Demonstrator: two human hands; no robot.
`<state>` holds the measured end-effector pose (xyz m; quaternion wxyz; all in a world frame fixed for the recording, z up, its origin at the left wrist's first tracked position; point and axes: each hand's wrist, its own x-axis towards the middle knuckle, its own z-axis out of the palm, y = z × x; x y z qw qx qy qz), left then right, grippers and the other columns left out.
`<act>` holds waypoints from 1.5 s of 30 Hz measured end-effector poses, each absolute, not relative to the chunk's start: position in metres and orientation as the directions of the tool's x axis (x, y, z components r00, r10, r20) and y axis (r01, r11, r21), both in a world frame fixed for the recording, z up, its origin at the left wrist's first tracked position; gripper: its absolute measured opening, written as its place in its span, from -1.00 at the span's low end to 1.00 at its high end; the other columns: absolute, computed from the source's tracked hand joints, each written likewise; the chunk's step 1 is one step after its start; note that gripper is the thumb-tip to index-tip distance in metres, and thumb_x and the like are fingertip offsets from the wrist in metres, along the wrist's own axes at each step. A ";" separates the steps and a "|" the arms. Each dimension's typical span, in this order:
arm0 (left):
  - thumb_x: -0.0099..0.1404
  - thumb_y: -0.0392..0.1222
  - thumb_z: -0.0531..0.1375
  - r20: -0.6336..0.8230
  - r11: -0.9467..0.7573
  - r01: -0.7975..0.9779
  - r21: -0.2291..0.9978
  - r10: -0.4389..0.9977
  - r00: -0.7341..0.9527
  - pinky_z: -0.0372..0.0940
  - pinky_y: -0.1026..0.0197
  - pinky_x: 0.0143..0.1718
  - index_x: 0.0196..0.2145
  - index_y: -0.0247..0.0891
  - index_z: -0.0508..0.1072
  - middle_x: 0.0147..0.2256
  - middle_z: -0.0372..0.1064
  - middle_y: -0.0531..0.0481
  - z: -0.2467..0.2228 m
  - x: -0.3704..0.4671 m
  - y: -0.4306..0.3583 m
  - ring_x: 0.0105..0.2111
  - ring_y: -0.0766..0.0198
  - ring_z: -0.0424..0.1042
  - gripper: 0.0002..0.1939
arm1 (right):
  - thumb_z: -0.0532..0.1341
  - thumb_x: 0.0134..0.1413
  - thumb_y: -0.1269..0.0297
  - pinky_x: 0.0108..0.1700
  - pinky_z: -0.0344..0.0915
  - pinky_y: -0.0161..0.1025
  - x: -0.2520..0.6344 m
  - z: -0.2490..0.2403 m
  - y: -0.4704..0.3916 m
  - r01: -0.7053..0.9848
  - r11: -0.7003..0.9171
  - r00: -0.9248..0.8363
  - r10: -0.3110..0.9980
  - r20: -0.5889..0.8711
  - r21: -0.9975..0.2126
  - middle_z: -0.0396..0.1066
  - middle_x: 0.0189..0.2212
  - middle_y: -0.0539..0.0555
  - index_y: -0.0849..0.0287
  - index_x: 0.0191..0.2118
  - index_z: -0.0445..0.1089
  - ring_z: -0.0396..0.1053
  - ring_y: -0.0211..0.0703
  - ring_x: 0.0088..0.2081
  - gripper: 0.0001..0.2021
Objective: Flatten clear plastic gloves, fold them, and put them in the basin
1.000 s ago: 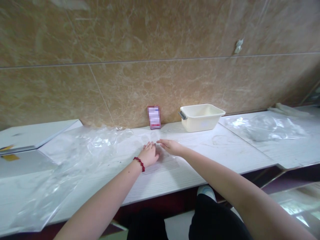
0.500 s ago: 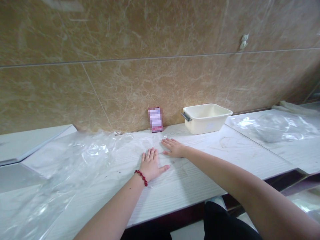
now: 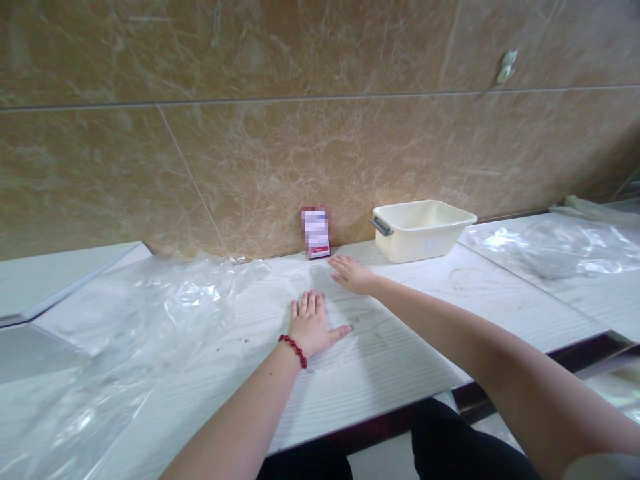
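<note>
My left hand [image 3: 311, 328], with a red bead bracelet [image 3: 293, 350] at the wrist, lies flat on the white wood-grain tabletop [image 3: 250, 393], thumb spread to the right. Further back, my right hand [image 3: 353, 275] is stretched out low over the tabletop, fingers pointing left. Both hands are open and hold nothing. A faint see-through layer seems to lie under them, but I cannot make out its edges well. Just beyond the right fingertips, a phone-like red-edged rectangle [image 3: 316, 232] with a blurred face leans upright against the wall.
A cream plastic tub [image 3: 417, 243] with a grey handle stands right of the phone. Crumpled clear plastic [image 3: 185, 307] covers the left side, beside a white box-like panel [image 3: 65, 273]. More clear plastic [image 3: 560, 247] lies at far right. Brown marble tiles [image 3: 260, 167] close off the back.
My right hand has slid away from me, closer to the phone. My left hand stays flat in nearly the same place. The whole view has shifted slightly.
</note>
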<state>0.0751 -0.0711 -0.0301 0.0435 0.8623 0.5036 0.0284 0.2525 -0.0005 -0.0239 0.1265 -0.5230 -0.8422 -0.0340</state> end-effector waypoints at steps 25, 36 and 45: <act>-0.18 0.46 -0.24 -0.064 -0.338 0.940 0.043 0.938 0.340 -0.40 -0.17 0.03 0.12 -0.56 -0.18 0.14 -0.37 -0.31 -0.004 0.039 -0.057 0.13 -0.08 -0.40 0.13 | -0.27 0.13 0.16 0.11 -0.21 -0.12 0.188 -0.025 0.025 0.815 0.567 -0.534 0.814 0.226 -0.116 -0.08 0.12 0.11 0.26 0.12 -0.08 -0.18 -0.18 0.13 -0.52; -0.37 0.42 0.01 -0.301 -0.369 0.929 0.037 0.882 0.362 -0.35 -0.24 0.00 0.14 -0.39 -0.25 0.15 -0.47 -0.24 -0.003 0.020 -0.051 0.12 -0.12 -0.44 0.23 | -0.25 0.10 0.05 0.11 -0.29 -0.07 0.163 -0.032 0.001 0.773 0.610 -0.611 0.790 0.053 -0.173 -0.19 0.14 0.12 0.25 0.15 -0.15 -0.26 -0.10 0.15 -0.45; -0.22 0.38 -0.02 -0.197 -0.245 0.964 0.107 0.945 0.262 -0.24 -0.18 0.01 0.13 -0.40 -0.19 0.14 -0.38 -0.31 -0.002 0.005 -0.038 0.12 -0.10 -0.33 0.09 | -0.27 0.14 0.16 0.06 -0.09 -0.22 0.190 0.001 -0.001 0.818 0.397 -0.273 0.905 0.327 -0.415 0.03 0.07 0.08 0.19 0.06 0.07 -0.09 -0.19 0.10 -0.55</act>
